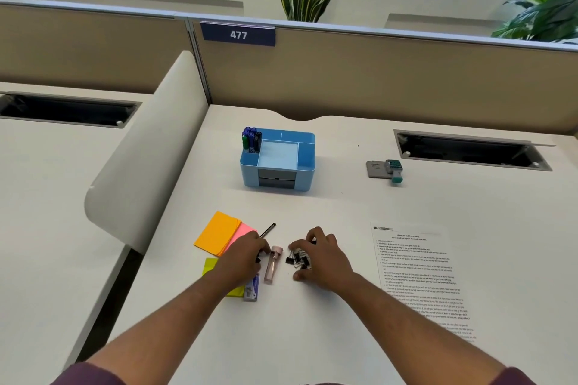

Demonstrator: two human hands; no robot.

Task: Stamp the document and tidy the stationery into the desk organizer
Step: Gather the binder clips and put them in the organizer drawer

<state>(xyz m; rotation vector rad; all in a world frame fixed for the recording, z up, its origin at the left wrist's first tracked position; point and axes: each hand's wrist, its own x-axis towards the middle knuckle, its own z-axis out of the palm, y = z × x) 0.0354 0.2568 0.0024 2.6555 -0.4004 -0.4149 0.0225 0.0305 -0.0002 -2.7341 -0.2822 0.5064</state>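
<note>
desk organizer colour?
Light blue desk organizer, with a grey drawer front; head view.

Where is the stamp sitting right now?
In the head view the stamp lies on its side at the far right of the desk, against the grey ink pad, right of the blue organizer.

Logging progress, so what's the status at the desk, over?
Right hand fingers curled round the binder clips. Left hand down on the sticky notes. Organizer holds only markers. Path clear.
</note>
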